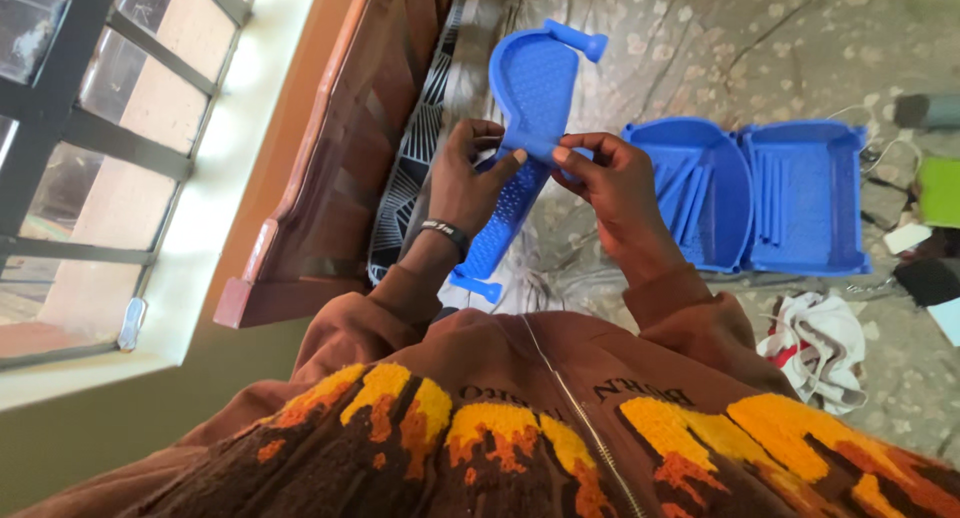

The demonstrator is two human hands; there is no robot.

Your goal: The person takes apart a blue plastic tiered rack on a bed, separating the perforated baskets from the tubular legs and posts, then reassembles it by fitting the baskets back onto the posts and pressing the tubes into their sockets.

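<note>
Both my hands hold a long blue plastic panel (535, 88) with a dotted surface and round pegs at its ends. My left hand (468, 178) grips its left edge near the middle, a dark band on the wrist. My right hand (615, 183) pinches the same panel from the right, thumb on top. The panel hangs above a patterned bed sheet (700, 38). Two more blue plastic tray-like pieces (750, 193) lie side by side on the sheet, just right of my right hand.
A wooden bed frame (330, 158) runs along the left, beside a barred window (90, 148). A white cloth with red marks (820, 348) lies at the right. Small items, a cable and a green thing (940, 193) sit at the far right edge.
</note>
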